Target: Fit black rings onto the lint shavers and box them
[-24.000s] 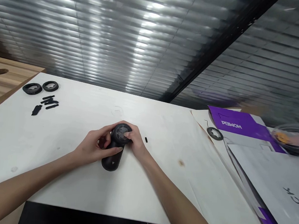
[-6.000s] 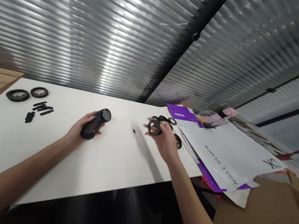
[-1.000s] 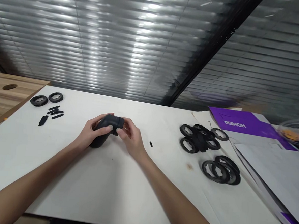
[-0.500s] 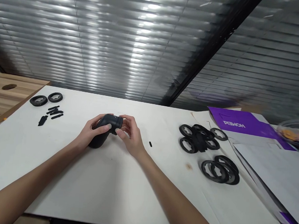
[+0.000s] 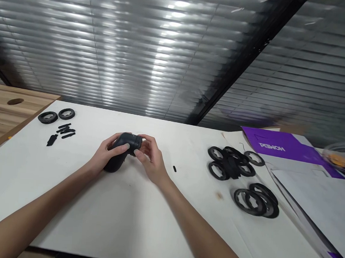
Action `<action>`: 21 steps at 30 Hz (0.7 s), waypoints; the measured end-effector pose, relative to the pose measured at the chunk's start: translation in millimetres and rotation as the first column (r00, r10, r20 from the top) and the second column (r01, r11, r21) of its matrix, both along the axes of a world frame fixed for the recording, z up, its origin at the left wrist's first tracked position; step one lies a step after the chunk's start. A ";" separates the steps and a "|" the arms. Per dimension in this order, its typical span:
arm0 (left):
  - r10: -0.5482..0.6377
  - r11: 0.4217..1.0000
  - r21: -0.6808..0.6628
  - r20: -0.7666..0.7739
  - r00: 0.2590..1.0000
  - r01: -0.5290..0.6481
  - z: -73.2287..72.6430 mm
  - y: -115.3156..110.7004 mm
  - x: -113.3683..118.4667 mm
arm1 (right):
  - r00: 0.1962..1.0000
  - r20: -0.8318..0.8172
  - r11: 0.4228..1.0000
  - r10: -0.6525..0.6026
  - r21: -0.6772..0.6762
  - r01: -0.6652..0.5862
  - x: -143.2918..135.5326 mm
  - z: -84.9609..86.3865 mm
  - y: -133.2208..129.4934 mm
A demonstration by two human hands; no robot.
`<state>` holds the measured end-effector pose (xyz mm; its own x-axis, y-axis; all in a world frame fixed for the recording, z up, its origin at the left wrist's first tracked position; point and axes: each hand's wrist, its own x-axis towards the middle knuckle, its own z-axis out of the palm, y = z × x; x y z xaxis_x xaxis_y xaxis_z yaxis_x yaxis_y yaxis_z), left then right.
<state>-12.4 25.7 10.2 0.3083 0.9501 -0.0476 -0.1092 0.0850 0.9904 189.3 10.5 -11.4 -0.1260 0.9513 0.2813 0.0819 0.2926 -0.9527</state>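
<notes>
A black, bent, rounded device (image 5: 115, 161) with a ribbed round end is between my hands above the white table (image 5: 143, 224); its exact kind I cannot make out. My left hand (image 5: 106, 154) wraps around its body, with the thumb lying across the top. The fingers and thumb of my right hand (image 5: 150, 159) close around the ribbed collar (image 5: 134, 143) at its right end. Part of the collar is hidden behind those fingers. A small black strip (image 5: 174, 169) lies on the table to the right of my right hand.
Black rings (image 5: 48, 117) and several flat black pieces (image 5: 52, 140) lie at the back left. To the right are a cluster of black rings (image 5: 217, 170) and a stack of larger-looking rings (image 5: 249, 202). A purple and white box (image 5: 288, 147) stands beyond, before metallic blinds (image 5: 121, 52).
The whole view has shifted slightly, so everything sits a little lower and further right. My hands keep nearly the same hold on the black device.
</notes>
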 end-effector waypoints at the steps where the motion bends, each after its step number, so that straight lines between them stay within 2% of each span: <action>1: 0.000 1.000 -0.002 -0.003 1.000 0.000 -0.1 -0.2 0.0 | 1.000 -0.001 1.000 0.000 0.007 0.000 0.1 -0.1 0.0; 13: -0.011 0.998 0.057 -0.034 0.999 0.013 -8.2 0.8 -3.1 | 0.998 -0.068 1.000 -0.015 -0.024 0.014 -1.2 -7.3 0.8; 21: -0.024 0.997 0.077 -0.060 0.998 0.028 2.8 -2.2 -2.2 | 0.985 -0.156 0.994 0.075 -0.069 -0.087 -2.1 -0.8 2.0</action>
<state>-14.6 23.6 12.9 0.3319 0.9433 0.0072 -0.0487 0.0095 0.9988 187.1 12.5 -12.2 -0.1642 0.9590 0.2309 -0.0877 0.2190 -0.9718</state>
